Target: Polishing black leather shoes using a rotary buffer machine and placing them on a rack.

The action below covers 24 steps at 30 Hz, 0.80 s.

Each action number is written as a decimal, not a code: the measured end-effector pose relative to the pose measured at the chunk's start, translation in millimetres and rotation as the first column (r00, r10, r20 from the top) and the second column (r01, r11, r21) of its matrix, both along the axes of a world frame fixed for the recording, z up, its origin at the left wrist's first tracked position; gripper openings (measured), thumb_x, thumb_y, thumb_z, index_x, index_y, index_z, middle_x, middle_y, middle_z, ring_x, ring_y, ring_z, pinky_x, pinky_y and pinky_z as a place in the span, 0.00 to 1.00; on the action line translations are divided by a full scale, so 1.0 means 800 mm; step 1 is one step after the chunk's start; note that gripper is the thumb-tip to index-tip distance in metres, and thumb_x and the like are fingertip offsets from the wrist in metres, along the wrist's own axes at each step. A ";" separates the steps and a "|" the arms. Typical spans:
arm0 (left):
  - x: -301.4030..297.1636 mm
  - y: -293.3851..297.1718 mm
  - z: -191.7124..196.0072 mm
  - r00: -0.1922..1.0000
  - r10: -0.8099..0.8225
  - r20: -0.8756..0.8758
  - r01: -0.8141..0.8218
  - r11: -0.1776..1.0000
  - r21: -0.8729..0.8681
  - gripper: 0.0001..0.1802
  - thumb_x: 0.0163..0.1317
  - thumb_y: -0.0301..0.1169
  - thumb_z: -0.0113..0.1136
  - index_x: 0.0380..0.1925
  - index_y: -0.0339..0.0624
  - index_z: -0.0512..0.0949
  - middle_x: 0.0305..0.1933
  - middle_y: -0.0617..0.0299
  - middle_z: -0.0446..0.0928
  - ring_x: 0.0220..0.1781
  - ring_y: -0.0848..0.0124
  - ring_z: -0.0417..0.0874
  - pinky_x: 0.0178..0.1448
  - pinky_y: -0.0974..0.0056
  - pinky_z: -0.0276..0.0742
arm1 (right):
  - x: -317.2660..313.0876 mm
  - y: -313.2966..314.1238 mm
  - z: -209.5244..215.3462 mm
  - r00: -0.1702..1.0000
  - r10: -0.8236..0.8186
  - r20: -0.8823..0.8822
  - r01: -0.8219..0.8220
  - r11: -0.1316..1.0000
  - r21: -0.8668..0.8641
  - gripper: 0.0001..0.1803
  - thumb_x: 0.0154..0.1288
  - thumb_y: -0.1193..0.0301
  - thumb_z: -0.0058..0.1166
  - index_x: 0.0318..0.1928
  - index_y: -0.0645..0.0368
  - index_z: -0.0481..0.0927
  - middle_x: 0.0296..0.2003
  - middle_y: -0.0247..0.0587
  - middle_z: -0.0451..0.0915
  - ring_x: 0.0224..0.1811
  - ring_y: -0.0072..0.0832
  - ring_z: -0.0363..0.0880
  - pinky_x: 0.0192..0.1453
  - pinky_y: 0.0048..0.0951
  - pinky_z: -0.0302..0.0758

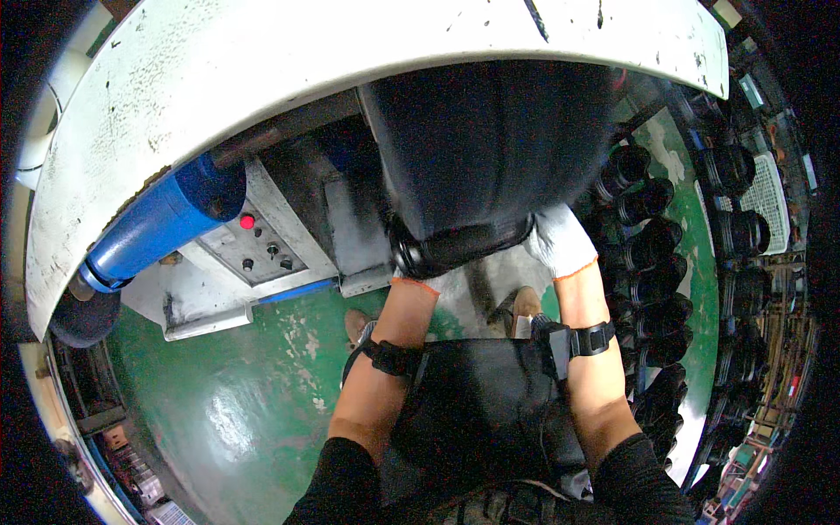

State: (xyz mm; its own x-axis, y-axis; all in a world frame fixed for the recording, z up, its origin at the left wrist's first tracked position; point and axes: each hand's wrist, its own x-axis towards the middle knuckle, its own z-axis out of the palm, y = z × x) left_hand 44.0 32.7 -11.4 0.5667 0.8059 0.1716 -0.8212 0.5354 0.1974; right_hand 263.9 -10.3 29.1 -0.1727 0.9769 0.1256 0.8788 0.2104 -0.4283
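A glossy black rounded piece (468, 245), perhaps a boot, lies crosswise against the lower side of a large black roller (499, 140). My right hand (560, 241), in a white glove with an orange cuff, grips its right end; the fingertips are out of sight behind it. At the other end my left hand (429, 283) holds it from below, mostly hidden by the piece, with only a bit of glove and cuff showing. The roller's surface looks smeared, and the contact itself is hard to make out.
A white machine cover (350, 44) arches overhead. To the left are a blue cylinder (166, 223) and a control panel with a red button (247, 221). Rows of black boot-like pieces (647, 201) stand at right, near a white crate (766, 201). The floor (210, 385) is green.
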 end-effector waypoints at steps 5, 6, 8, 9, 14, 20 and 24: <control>0.002 0.016 -0.018 0.783 0.294 -0.548 -0.228 0.956 0.187 0.46 0.57 0.65 0.49 0.69 0.48 0.61 0.71 0.50 0.62 0.70 0.48 0.62 0.73 0.44 0.56 | -0.013 0.000 0.001 0.963 -0.063 -0.261 0.037 0.994 -0.101 0.22 0.72 0.76 0.37 0.65 0.63 0.65 0.63 0.50 0.69 0.65 0.38 0.67 0.72 0.35 0.63; -0.006 0.019 -0.023 0.640 0.411 -0.649 -0.234 0.909 0.345 0.48 0.54 0.66 0.51 0.68 0.47 0.62 0.70 0.50 0.63 0.70 0.48 0.63 0.73 0.45 0.56 | -0.017 0.002 -0.006 0.947 -0.077 -0.311 0.048 0.994 -0.102 0.21 0.73 0.76 0.37 0.65 0.63 0.65 0.63 0.49 0.69 0.64 0.37 0.68 0.71 0.35 0.64; -0.008 0.026 -0.024 0.377 0.594 -0.710 -0.153 0.797 0.585 0.47 0.54 0.65 0.50 0.67 0.47 0.63 0.69 0.50 0.64 0.69 0.50 0.63 0.73 0.46 0.56 | -0.009 0.005 -0.037 0.829 -0.112 -0.547 0.086 0.994 -0.073 0.20 0.74 0.74 0.37 0.64 0.63 0.65 0.62 0.47 0.70 0.62 0.37 0.70 0.69 0.34 0.68; -0.023 0.029 -0.026 0.237 0.665 -0.708 -0.101 0.742 0.663 0.44 0.57 0.62 0.47 0.67 0.46 0.63 0.70 0.51 0.64 0.69 0.51 0.63 0.73 0.47 0.56 | -0.023 0.011 -0.034 0.778 -0.096 -0.621 0.084 0.995 -0.049 0.20 0.75 0.73 0.37 0.64 0.63 0.66 0.62 0.47 0.71 0.61 0.37 0.71 0.68 0.34 0.69; -0.050 0.023 0.042 0.594 0.432 -0.679 -0.428 0.884 0.189 0.31 0.71 0.54 0.33 0.66 0.49 0.65 0.69 0.56 0.66 0.68 0.52 0.66 0.72 0.47 0.61 | -0.096 0.005 0.027 0.976 -0.036 -0.214 0.110 0.933 0.342 0.11 0.63 0.72 0.46 0.43 0.63 0.76 0.41 0.50 0.78 0.43 0.47 0.76 0.50 0.44 0.74; -0.080 0.019 0.089 0.873 0.411 -0.262 -0.474 0.841 -0.261 0.35 0.67 0.60 0.43 0.65 0.50 0.67 0.67 0.61 0.69 0.66 0.58 0.68 0.72 0.54 0.59 | -0.150 0.008 0.040 0.964 -0.078 0.253 -0.053 0.878 0.476 0.09 0.55 0.67 0.51 0.23 0.55 0.81 0.22 0.48 0.80 0.23 0.45 0.79 0.31 0.48 0.75; -0.085 0.016 0.102 0.797 0.480 -0.366 -0.580 0.777 -0.244 0.39 0.65 0.65 0.43 0.67 0.52 0.65 0.66 0.62 0.69 0.66 0.60 0.68 0.73 0.55 0.59 | -0.184 0.011 0.067 0.933 -0.114 0.340 -0.049 0.899 0.436 0.13 0.55 0.66 0.52 0.37 0.56 0.84 0.36 0.54 0.81 0.37 0.50 0.81 0.49 0.51 0.74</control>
State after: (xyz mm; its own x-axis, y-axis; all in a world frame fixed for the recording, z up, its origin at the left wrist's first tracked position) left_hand -23.8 45.7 70.6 0.0133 0.9681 -0.2501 -0.9324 0.1024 0.3467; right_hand 116.3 -1.7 83.0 -0.2539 0.8446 0.4715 0.9622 0.2702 0.0340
